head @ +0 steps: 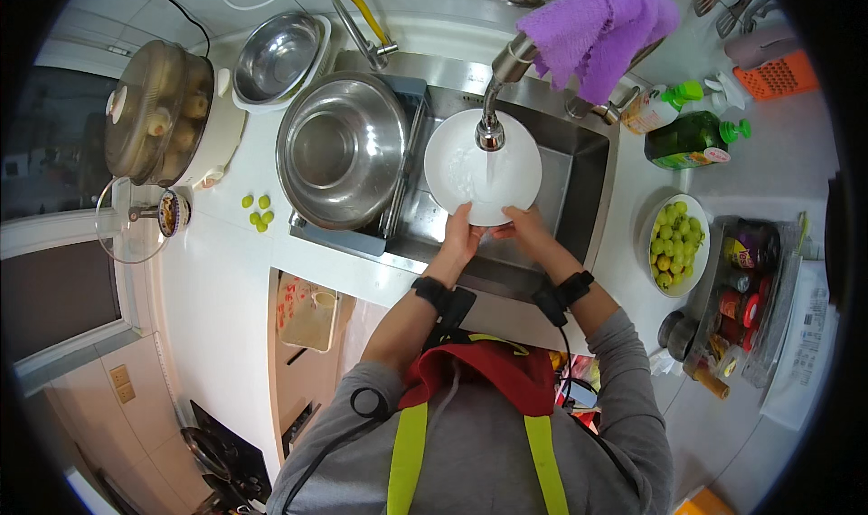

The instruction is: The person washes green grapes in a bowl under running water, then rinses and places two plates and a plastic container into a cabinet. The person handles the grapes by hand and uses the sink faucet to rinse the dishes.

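Note:
Both my hands grip the near rim of a white plate [451,166], held over the stainless steel sink [586,176]. My left hand [464,235] has its thumb on the plate's face and its fingers beneath. Just to the right, my right hand [521,229] holds the same rim in a like way. Above the plate hangs the chrome faucet spout [489,135], with a thin stream of water falling onto the plate. A purple cloth [597,30] is draped over the faucet's upper part.
A large steel basin [325,152] rests on a rack across the sink's left side. Several loose green grapes [258,213] lie on the counter. At right stand a bowl of grapes [677,247], a green dish-soap bottle [685,140] and a tray of jars [739,298]. A steamer [163,115] stands far left.

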